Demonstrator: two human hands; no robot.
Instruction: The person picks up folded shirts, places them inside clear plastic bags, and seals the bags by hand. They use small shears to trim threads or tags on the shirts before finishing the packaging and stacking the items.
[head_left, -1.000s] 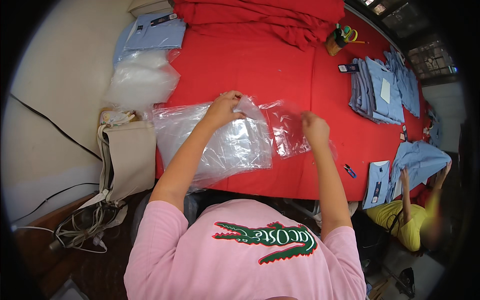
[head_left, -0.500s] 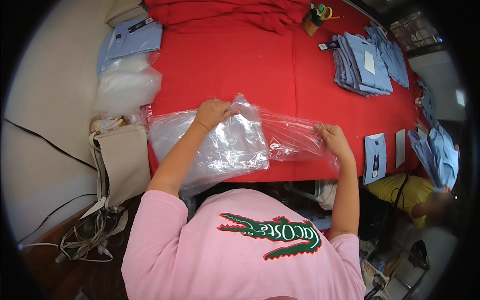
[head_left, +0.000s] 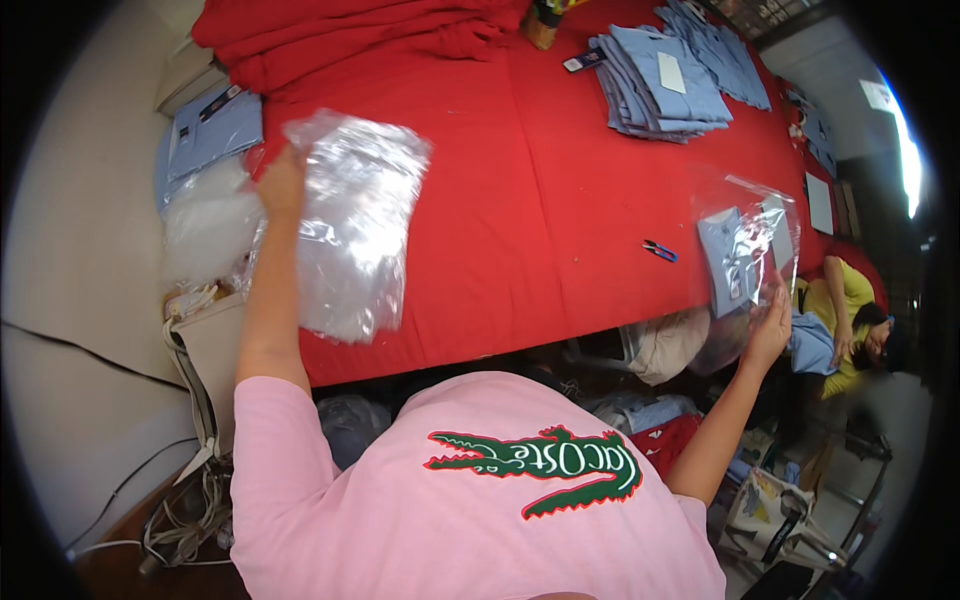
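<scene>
My left hand [head_left: 283, 182] grips the edge of a stack of clear plastic bags [head_left: 362, 225], which it holds over the left part of the red-covered table [head_left: 480, 230]. My right hand [head_left: 768, 325], at the table's right front edge, has its fingers closed on a single clear plastic bag [head_left: 775, 203]. Through or beside that bag shows a folded light-blue shirt [head_left: 720, 262] with a dark tag. A small pair of thread snips [head_left: 660, 251] with blue on it lies to the left of the shirt.
Folded blue shirts are piled [head_left: 665, 85] at the far right. A bagged blue shirt [head_left: 215, 130] and more plastic [head_left: 210, 220] sit at the left edge. Red cloth [head_left: 350, 35] is heaped at the back. A person in yellow [head_left: 850, 295] sits beyond the right edge.
My left hand has carried the bag stack left and away from me. My right hand has moved right with one bag, now apart from the stack. The thread snips have come into sight.
</scene>
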